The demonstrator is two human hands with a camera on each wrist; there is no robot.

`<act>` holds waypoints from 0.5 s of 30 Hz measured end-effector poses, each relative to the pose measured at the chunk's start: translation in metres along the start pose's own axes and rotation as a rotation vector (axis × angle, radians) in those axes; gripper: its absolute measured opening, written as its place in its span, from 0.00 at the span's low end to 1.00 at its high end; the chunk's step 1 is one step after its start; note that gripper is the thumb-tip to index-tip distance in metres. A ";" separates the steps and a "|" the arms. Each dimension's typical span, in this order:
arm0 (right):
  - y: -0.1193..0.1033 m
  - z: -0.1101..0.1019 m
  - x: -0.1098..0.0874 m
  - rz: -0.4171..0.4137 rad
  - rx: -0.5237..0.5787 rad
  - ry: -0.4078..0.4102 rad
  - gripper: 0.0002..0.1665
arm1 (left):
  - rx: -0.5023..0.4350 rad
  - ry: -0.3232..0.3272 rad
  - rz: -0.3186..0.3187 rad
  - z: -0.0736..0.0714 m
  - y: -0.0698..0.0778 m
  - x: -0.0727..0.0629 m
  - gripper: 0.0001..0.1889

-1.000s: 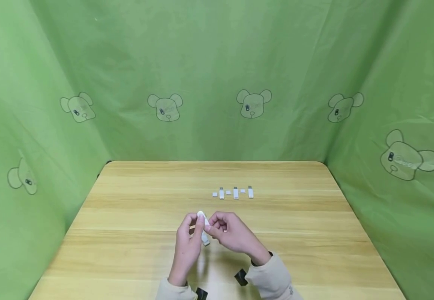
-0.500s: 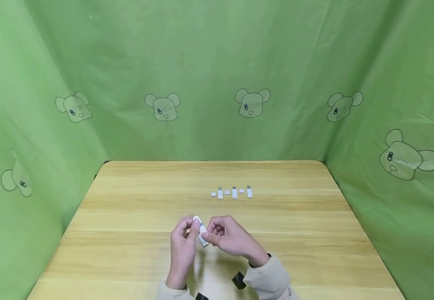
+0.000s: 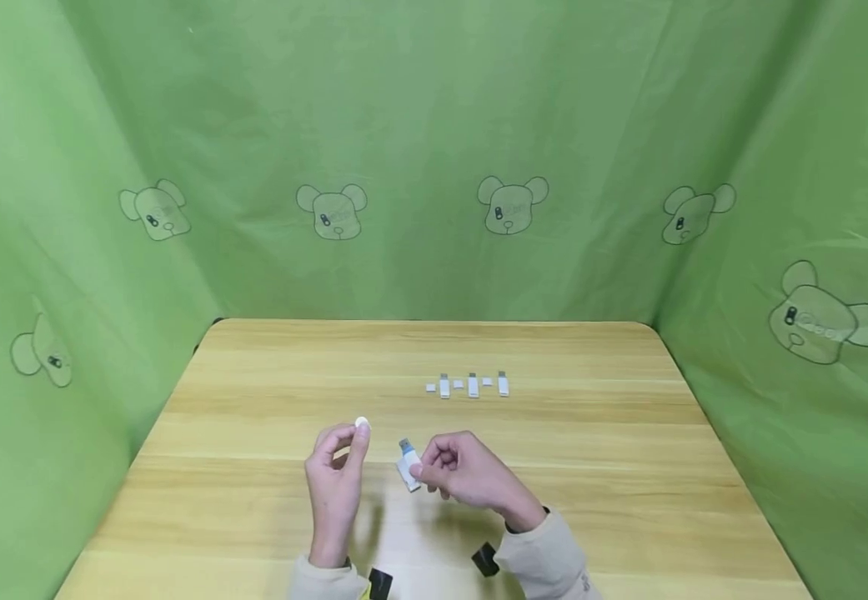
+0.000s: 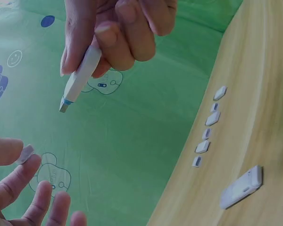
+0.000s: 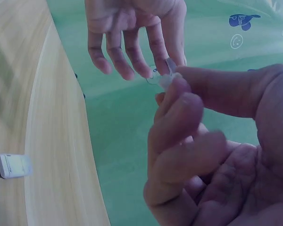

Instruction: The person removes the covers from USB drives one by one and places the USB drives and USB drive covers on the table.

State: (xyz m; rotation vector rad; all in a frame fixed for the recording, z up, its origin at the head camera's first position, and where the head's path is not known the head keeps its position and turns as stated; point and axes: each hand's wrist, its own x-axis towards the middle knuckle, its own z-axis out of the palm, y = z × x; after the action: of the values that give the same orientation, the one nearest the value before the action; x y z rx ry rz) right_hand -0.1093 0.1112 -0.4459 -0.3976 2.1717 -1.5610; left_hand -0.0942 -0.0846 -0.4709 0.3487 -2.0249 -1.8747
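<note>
My left hand point(image 3: 336, 479) pinches a small white cap point(image 3: 362, 422) between thumb and forefinger; its other fingers are loosely spread in the left wrist view. To its right, my right hand point(image 3: 473, 475) pinches a white USB flash drive point(image 4: 82, 75) by its body, the bare metal plug point(image 4: 63, 107) pointing away from the fingers. Cap and drive are apart. Below the right hand, another white flash drive point(image 4: 242, 187) lies on the table, its plug end covered; the held drive overlaps it in the head view.
Farther back on the wooden table point(image 3: 253, 400), three flash drives with bare plugs, such as the middle one point(image 3: 473, 387), stand in a row, alternating with small white caps point(image 3: 459, 384). Green curtains point(image 3: 418, 267) printed with bear heads enclose the table's back and sides.
The left hand has drawn left, pulling the cap off the flash drive and baring its plug. The right hand has stayed nearly in place, still pinching the drive.
</note>
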 end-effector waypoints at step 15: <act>0.013 -0.010 0.047 0.155 -0.024 0.284 0.08 | -0.026 0.012 -0.019 0.003 -0.005 -0.010 0.10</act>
State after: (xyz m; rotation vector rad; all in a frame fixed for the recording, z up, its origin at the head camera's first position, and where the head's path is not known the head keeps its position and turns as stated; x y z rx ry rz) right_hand -0.1546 0.1016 -0.4643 -0.0111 2.3681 -1.5854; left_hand -0.0871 -0.0784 -0.4769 0.3724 -1.9948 -1.9042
